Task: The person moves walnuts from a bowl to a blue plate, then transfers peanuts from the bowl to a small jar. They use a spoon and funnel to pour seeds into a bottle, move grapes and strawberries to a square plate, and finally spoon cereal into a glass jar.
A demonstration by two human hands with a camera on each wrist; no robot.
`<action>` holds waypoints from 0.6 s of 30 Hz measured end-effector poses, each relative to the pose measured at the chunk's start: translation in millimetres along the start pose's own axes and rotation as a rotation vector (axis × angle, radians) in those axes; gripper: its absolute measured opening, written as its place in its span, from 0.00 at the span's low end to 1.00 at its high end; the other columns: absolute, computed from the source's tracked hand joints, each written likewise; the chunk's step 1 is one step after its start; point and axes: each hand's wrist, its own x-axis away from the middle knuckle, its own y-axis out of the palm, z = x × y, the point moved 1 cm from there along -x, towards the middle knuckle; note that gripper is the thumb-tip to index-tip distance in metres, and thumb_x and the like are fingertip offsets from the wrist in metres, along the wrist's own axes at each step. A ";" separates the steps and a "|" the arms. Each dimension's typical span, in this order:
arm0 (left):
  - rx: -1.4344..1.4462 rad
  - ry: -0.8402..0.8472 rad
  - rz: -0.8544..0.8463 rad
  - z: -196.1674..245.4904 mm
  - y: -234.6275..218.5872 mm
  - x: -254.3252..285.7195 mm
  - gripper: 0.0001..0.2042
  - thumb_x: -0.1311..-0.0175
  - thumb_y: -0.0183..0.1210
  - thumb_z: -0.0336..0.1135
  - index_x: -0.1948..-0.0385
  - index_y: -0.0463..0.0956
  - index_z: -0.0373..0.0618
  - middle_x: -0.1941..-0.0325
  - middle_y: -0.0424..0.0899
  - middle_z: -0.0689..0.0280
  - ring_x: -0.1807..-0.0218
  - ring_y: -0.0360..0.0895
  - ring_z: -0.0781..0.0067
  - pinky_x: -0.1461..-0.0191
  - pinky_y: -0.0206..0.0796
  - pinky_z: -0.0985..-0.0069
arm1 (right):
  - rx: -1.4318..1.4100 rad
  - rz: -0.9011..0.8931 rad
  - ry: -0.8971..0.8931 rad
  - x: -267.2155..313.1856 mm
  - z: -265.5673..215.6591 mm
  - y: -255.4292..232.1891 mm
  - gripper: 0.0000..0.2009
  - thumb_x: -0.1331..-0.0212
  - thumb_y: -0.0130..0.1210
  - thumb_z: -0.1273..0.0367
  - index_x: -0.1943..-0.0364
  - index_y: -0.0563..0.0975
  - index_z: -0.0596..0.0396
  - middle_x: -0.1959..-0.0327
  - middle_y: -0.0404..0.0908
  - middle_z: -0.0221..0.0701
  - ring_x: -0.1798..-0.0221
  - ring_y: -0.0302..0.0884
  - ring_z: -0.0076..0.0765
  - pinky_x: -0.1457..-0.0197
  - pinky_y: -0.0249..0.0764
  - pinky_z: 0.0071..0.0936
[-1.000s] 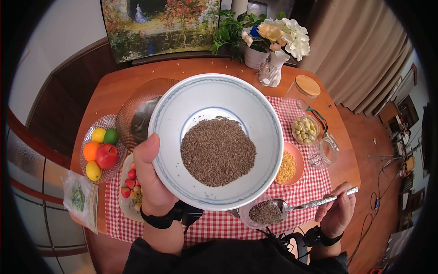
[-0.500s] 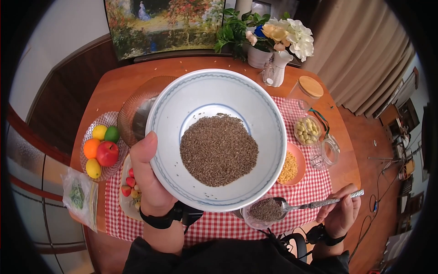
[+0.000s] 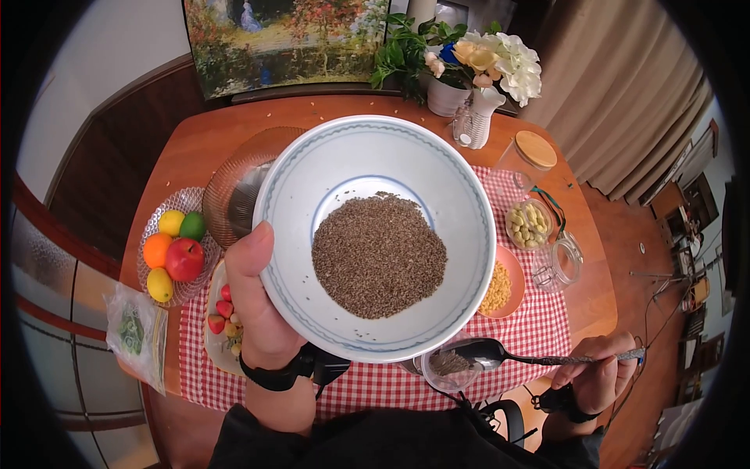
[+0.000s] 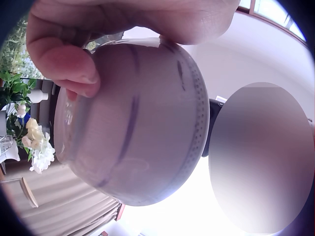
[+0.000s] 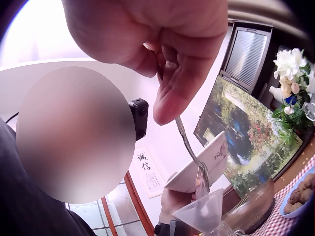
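Observation:
My left hand (image 3: 262,301) grips a white bowl (image 3: 461,234) with blue bands by its left side, thumb on the rim; in the left wrist view the fingers (image 4: 74,69) curl on the bowl's underside (image 4: 142,132). Small dark brown seeds (image 3: 379,258) lie in the bowl. My right hand (image 3: 600,371) pinches the handle of a metal spoon (image 3: 488,353), whose head is tipped over a clear funnel (image 3: 457,381) right below the bowl; some seeds lie in the funnel. In the right wrist view the spoon handle (image 5: 187,142) runs from the fingertips down to the funnel (image 5: 204,211).
Left: glass fruit plate (image 3: 201,273), plastic bag (image 3: 129,332), dish of strawberries (image 3: 215,356), and an amber glass dish (image 3: 226,195). Right: pink bowl of yellow bits (image 3: 512,301), open jar (image 3: 525,223), wooden-lidded jar (image 3: 535,150). Behind stand flower vases (image 3: 480,125).
The spoon, level and full of seeds before, is now tipped and its dark head looks empty. My right hand has moved slightly right and turned. The bowl has shifted slightly right.

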 end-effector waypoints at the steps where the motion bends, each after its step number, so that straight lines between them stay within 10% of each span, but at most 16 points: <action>1: 0.007 -0.008 -0.005 0.0 -0.2 -0.1 0.29 0.40 0.48 0.51 0.45 0.67 0.34 0.49 0.77 0.54 0.49 0.76 0.64 0.45 0.67 0.71 | 0.018 -0.006 -0.025 -1.4 -3.8 2.0 0.11 0.32 0.42 0.67 0.65 0.63 0.63 0.84 0.72 0.43 0.89 0.69 0.32 0.87 0.71 0.23; 13: 0.092 -0.039 -0.124 -1.3 -1.6 -2.3 0.29 0.38 0.46 0.51 0.44 0.66 0.34 0.47 0.76 0.54 0.48 0.75 0.65 0.43 0.66 0.70 | -0.026 0.107 -0.250 -9.3 -4.9 -13.3 0.09 0.32 0.43 0.67 0.66 0.62 0.58 0.86 0.63 0.32 0.91 0.61 0.26 0.93 0.64 0.19; 16: 0.121 -0.043 -0.169 -1.2 -3.1 -4.3 0.30 0.38 0.45 0.52 0.43 0.65 0.33 0.46 0.76 0.54 0.47 0.75 0.65 0.43 0.65 0.70 | 0.491 0.224 -0.304 -15.5 -4.4 -24.9 0.07 0.29 0.38 0.66 0.63 0.60 0.55 0.83 0.59 0.30 0.90 0.51 0.22 0.94 0.54 0.17; 18: 0.090 -0.048 -0.182 -0.7 -4.1 -5.1 0.30 0.37 0.44 0.52 0.43 0.65 0.33 0.46 0.76 0.54 0.47 0.75 0.65 0.43 0.65 0.70 | -0.175 0.054 -0.117 -32.4 4.8 -18.0 0.08 0.28 0.36 0.64 0.60 0.61 0.53 0.82 0.58 0.28 0.88 0.50 0.19 0.92 0.49 0.15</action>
